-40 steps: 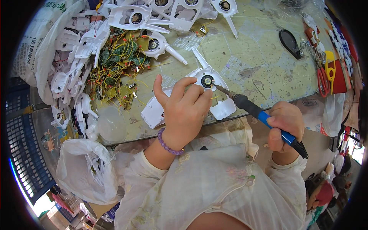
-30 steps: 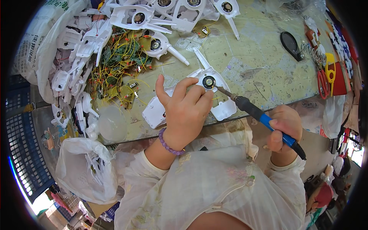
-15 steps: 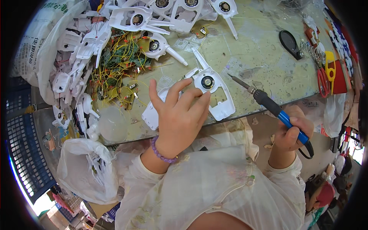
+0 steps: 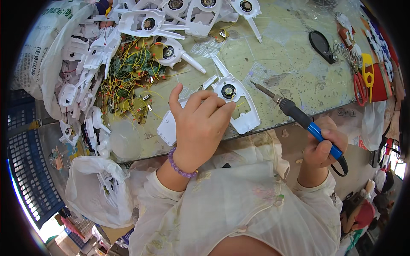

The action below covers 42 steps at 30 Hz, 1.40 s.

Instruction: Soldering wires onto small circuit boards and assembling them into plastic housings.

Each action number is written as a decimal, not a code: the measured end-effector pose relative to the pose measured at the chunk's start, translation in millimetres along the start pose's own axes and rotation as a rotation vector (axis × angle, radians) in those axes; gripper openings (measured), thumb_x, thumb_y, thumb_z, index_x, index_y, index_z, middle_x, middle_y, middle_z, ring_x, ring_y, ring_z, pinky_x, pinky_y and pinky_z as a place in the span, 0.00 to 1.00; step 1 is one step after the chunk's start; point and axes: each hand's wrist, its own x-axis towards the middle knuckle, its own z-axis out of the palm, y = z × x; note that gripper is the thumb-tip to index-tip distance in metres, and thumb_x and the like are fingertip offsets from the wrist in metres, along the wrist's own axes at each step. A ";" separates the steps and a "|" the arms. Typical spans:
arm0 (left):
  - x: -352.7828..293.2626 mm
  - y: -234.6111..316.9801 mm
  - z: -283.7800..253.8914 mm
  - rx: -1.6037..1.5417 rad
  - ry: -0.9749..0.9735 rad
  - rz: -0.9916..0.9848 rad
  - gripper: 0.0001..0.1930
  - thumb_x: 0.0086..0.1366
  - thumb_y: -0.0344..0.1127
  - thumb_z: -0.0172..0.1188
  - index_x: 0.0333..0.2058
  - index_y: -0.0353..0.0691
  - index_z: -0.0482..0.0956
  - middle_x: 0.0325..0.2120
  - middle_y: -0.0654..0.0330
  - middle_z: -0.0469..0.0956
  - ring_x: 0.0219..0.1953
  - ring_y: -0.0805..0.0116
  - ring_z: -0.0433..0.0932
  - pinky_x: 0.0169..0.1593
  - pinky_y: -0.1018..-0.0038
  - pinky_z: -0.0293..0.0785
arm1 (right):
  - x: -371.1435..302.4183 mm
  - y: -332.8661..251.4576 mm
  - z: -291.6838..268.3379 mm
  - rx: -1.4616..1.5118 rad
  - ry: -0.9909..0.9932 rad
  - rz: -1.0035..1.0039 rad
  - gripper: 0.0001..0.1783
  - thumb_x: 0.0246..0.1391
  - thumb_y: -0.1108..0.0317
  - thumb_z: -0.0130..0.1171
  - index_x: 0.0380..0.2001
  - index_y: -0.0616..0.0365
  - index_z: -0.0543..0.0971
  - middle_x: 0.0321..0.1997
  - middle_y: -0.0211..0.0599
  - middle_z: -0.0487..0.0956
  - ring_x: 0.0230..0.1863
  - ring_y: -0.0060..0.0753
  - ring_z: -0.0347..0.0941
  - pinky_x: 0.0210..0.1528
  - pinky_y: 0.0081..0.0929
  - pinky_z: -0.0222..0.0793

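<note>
My right hand (image 4: 325, 143) grips a soldering iron (image 4: 301, 116) by its blue and black handle. The iron's bare tip points up and left above the table, apart from any part. My left hand (image 4: 198, 123), a purple bead bracelet at its wrist, hangs over a white plastic housing (image 4: 248, 123) with a round black speaker (image 4: 229, 91) in it. Its fingers are bent together with the little finger raised. Whatever they pinch is hidden beneath the hand. Thin yellow wire shows in the housing's opening beside the fingertips. Another white plastic piece (image 4: 166, 129) lies partly under this hand.
Green circuit boards with yellow wires (image 4: 132, 70) are heaped at the left. More white housings (image 4: 143, 22) lie at the back and far left. A black oval holder (image 4: 320, 46), a wire coil (image 4: 347, 53) and red-handled scissors (image 4: 359, 88) are at the right. An open plastic bag (image 4: 79, 187) hangs below the table's edge.
My left fingers have drawn in more closely, and yellow wire now shows in the housing's opening. The soldering iron stays nearly in place. The whole view has shifted slightly.
</note>
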 end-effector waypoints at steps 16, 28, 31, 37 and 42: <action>5.4 7.4 20.3 0.066 0.116 -0.069 0.08 0.44 0.30 0.68 0.22 0.48 0.77 0.23 0.69 0.73 0.37 0.67 0.73 0.54 0.53 0.54 | -6.6 3.2 6.1 0.140 -0.022 0.034 0.15 0.59 0.60 0.57 0.36 0.63 0.69 0.19 0.36 0.72 0.16 0.32 0.67 0.20 0.28 0.64; 3.9 5.5 22.8 0.052 0.100 -0.043 0.07 0.45 0.31 0.65 0.21 0.47 0.74 0.24 0.69 0.71 0.38 0.68 0.73 0.54 0.50 0.53 | -3.3 4.6 7.7 0.224 -0.110 0.053 0.11 0.56 0.64 0.57 0.37 0.61 0.74 0.21 0.36 0.74 0.18 0.35 0.69 0.22 0.28 0.66; 1.9 5.1 22.6 0.059 0.093 -0.046 0.07 0.45 0.31 0.65 0.21 0.47 0.74 0.25 0.68 0.71 0.38 0.68 0.72 0.54 0.50 0.53 | 2.2 4.9 11.5 0.140 -0.175 -0.018 0.15 0.62 0.58 0.50 0.37 0.61 0.67 0.17 0.37 0.70 0.15 0.29 0.66 0.19 0.25 0.63; 1.3 5.3 22.6 0.058 0.079 -0.048 0.07 0.44 0.31 0.65 0.21 0.47 0.74 0.25 0.68 0.71 0.38 0.68 0.72 0.54 0.50 0.53 | -1.3 6.2 8.9 0.223 -0.159 0.028 0.11 0.56 0.65 0.56 0.39 0.60 0.74 0.21 0.36 0.75 0.18 0.35 0.69 0.23 0.28 0.66; 1.6 5.3 22.8 0.068 0.082 -0.046 0.07 0.44 0.31 0.65 0.21 0.47 0.74 0.25 0.68 0.72 0.38 0.68 0.72 0.54 0.50 0.53 | -0.2 6.3 7.9 0.220 -0.174 0.001 0.11 0.56 0.65 0.57 0.39 0.60 0.73 0.21 0.37 0.75 0.18 0.36 0.69 0.22 0.29 0.66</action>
